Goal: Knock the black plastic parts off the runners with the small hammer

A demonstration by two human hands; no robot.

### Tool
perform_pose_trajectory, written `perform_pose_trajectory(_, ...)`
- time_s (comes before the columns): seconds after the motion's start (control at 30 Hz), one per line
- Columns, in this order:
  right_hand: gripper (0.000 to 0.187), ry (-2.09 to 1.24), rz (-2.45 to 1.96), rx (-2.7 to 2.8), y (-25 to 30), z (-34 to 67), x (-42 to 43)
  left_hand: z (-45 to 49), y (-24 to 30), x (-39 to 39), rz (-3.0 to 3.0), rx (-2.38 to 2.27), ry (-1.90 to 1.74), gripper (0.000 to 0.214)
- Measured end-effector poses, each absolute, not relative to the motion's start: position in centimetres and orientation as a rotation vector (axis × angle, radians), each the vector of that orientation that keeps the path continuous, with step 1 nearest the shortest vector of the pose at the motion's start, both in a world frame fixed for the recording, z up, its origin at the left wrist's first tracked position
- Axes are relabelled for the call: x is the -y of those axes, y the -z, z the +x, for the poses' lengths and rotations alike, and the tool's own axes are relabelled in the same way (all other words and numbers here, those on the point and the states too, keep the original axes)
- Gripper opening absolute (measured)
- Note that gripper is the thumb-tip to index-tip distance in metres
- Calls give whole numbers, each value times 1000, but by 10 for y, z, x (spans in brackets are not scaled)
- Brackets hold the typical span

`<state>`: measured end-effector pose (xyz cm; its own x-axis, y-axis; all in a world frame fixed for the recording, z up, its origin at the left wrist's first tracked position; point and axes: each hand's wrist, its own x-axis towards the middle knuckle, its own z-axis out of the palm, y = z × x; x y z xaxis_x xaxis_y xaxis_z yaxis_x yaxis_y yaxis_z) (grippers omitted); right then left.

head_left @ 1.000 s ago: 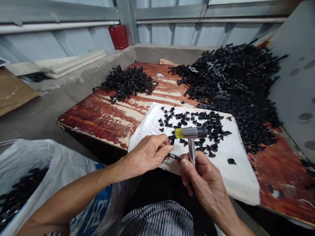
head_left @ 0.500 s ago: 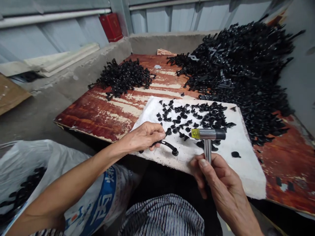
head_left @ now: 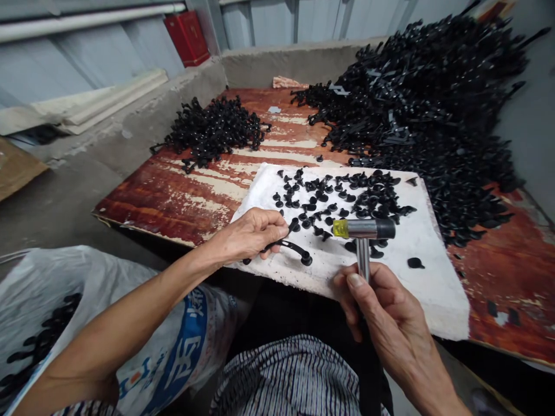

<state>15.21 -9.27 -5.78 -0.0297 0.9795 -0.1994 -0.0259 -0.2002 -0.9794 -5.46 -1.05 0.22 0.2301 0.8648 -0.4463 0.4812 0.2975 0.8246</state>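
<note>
My left hand [head_left: 260, 232] is closed around one end of a black curved crank handle [head_left: 291, 247], low over the front of the white pad [head_left: 403, 312]. A round knob marks the handle's right end. At my left fingertips is a small black knob [head_left: 293, 224]; whether they grip it I cannot tell. My right hand [head_left: 381, 300] grips a mallet [head_left: 364, 229] upright by its metal shaft. The mallet has a yellow face on the left and a black one on the right. Behind it, many small black knobs [head_left: 323, 196] lie scattered on the pad.
A large heap of black handles [head_left: 433, 104] fills the table's right back. A smaller heap of black parts [head_left: 212, 130] lies at the left back of the worn red tabletop [head_left: 173, 190]. Beside my left arm stands a white woven sack [head_left: 143, 271] with black parts inside.
The view has shifted slightly, so the table and piles sit a little higher in the picture. Both hands keep nearly the same pose, with the crank handle and mallet still held.
</note>
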Motion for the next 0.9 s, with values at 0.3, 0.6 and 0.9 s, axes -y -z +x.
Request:
perform_pose_trajectory(0.3,36,-1360,-1316,1140,55,150,90,-57,2,11,1403,-1407,-398,19)
perform_pose_trajectory(0.6,28,-1201,-1378,1365,55,161,89,-64,11,9,1578,-1361,-345,18)
perform_pose_trajectory(0.9,53,-515,-1120,2061,47,163,61,-64,3,2,1637,-1341,-260,22)
